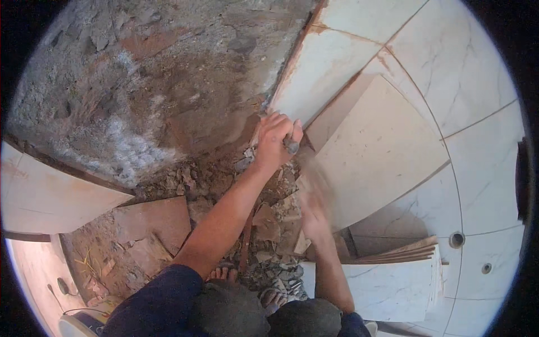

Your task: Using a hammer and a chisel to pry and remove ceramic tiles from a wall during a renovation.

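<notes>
My left hand (276,137) is closed around a metal chisel or rod, whose round grey end (291,146) sticks out of the fist towards me. Its far end is hidden behind the fingers, at the lower corner of the white wall tiles (324,63), where they meet the rough bare wall (210,84). Nearer to me and to the right, my right hand (313,210) is blurred by motion. It appears to grip a blurred hammer-like tool (321,181), whose shape I cannot make out. Broken rubble (269,223) lies below both hands.
A large loose tile (387,147) leans at the right against the tiled wall. Nearer stands a stack of marbled tiles (387,290). Broken tile slabs (153,223) lie on the left among dirt. My bare feet (223,274) are amid the debris. Pipe openings (457,240) pierce the right wall.
</notes>
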Motion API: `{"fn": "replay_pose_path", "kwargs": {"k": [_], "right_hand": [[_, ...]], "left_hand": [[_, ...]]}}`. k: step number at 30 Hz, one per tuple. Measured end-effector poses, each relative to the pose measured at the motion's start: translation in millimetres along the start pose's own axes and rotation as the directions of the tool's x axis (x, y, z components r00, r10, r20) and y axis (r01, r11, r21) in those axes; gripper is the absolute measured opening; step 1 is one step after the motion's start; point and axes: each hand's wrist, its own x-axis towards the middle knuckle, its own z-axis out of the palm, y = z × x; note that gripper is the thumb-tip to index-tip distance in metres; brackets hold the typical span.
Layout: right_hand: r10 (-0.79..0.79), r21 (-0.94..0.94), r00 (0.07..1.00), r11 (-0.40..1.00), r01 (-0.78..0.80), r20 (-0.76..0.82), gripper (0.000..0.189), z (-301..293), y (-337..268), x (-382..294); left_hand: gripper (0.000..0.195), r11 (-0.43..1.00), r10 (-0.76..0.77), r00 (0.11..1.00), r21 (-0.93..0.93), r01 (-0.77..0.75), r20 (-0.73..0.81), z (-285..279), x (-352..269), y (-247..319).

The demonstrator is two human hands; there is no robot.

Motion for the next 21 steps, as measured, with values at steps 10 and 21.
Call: {"fn": "replay_pose_path", "kwargs": {"k": [10,21], "right_hand": [[0.514,0.361,0.852,0.816,-0.451,-0.097,0.036,-2,21,-18],[0.314,0.900,0.947,0.430,-0.075,-0.071,0.040,-31,-11,13]], "left_hand": [[0.031,0.999,0.046,0.998,-0.009,-0.046,-0.030,16,4,6],[0.033,0.999,0.048,0.999,0.021,-0.048,-0.005,1,2,-5]]}}
